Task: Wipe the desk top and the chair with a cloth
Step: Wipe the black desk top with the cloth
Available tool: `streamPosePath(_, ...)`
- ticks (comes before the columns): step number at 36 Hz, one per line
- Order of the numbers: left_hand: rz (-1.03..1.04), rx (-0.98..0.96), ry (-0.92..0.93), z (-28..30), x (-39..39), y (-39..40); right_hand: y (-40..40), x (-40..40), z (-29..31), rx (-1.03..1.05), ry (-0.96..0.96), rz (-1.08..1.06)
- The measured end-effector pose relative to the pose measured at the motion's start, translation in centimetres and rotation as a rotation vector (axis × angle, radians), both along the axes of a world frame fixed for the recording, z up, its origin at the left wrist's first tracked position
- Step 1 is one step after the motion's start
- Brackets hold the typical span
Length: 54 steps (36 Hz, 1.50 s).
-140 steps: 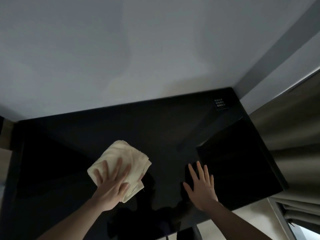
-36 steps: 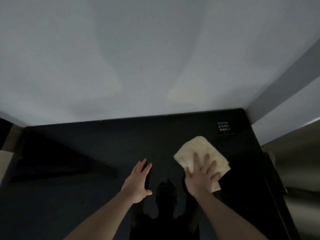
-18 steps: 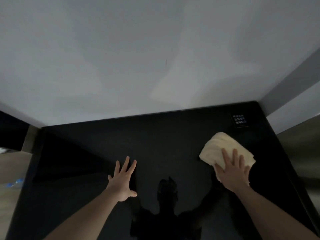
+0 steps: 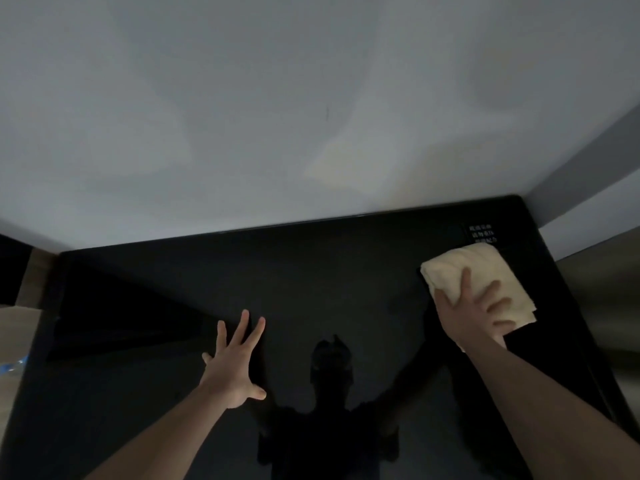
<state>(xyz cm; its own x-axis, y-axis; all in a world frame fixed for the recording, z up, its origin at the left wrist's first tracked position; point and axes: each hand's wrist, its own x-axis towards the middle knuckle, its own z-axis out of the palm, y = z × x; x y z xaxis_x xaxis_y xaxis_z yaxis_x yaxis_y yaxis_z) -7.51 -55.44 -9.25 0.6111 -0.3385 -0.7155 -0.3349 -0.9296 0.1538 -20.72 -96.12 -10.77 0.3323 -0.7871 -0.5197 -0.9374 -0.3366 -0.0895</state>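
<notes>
Right hand (image 4: pixel 474 315) slid cloth (image 4: pixel 479 277) rightward, up to label (image 4: pixel 482 233).

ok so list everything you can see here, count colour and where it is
desk top: one, glossy black, fills the lower frame, set into the wall corner
cloth: one, pale yellow, folded, far right of the desk top
label: one, small white print, far right corner of the desk top, its near edge under the cloth
wall: white, behind the desk
left hand: one, fingers spread, flat on the desk middle
right hand: one, fingers spread, pressing on the cloth
</notes>
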Motion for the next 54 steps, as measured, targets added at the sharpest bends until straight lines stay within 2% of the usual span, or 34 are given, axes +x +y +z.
streamPosePath(7,-0.069,-0.047,-0.011,0.4,0.6,1.7,8.0,1.7,-0.9,-0.014,0.009,0.080)
streamPosePath(11,-0.130,-0.128,-0.080,0.4,0.5,5.2,14.7,3.0,-1.0,-0.016,0.007,0.118)
streamPosePath(16,-0.136,-0.187,-0.157,0.5,1.8,13.7,25.1,5.7,-0.5,-0.005,-0.002,0.123)
streamPosePath(22,-0.068,-0.060,-0.235,0.8,4.5,26.9,41.0,10.2,0.1,0.052,-0.028,0.228)
streamPosePath(26,0.015,0.033,-0.206,1.2,6.6,33.9,48.6,11.4,0.4,0.129,-0.033,0.376)
streamPosePath(31,0.137,0.095,-0.120,1.2,8.7,36.9,47.1,9.7,0.3,0.154,-0.034,0.473)
streamPosePath(35,0.141,0.130,-0.119,0.7,9.6,36.4,43.3,9.0,0.1,0.137,-0.056,0.492)
streamPosePath(44,0.223,0.024,-0.107,-0.4,10.2,37.4,38.3,11.0,-0.1,0.042,-0.031,0.186)
streamPosePath(54,0.151,-0.038,-0.147,-0.7,10.7,39.1,43.4,15.0,0.0,0.001,-0.015,-0.015)
